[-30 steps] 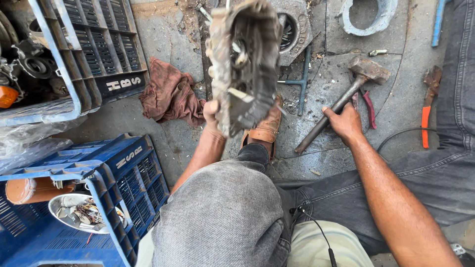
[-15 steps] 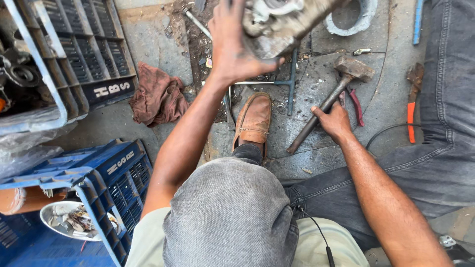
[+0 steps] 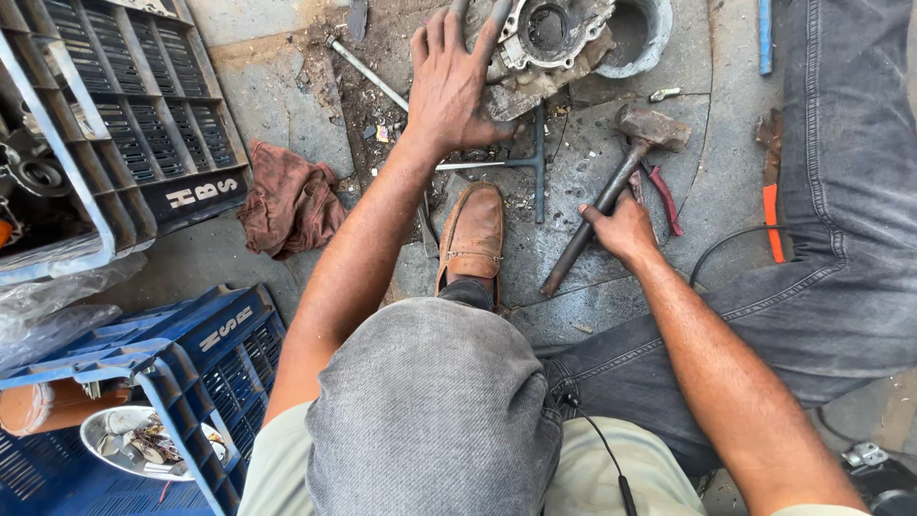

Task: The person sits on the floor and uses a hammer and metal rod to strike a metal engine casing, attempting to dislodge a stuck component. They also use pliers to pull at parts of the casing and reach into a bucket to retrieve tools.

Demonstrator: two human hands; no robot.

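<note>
My left hand reaches forward with fingers spread, its fingertips resting against a dirty grey metal engine casing that lies on the concrete floor at the top of the head view. My right hand is closed around the dark handle of a hammer, which lies on the floor with its rusty head pointing away from me. My brown shoe sits between the two hands, just below a T-handle wrench.
A brown rag lies to the left. A dark crate and a blue crate stand at the left, with a metal bowl of small parts. Red-handled pliers, an orange-handled tool and a grey ring lie to the right.
My left hand carried the casing, held upright a second ago, away from me and set it on the floor. My right hand stayed on the hammer handle.
</note>
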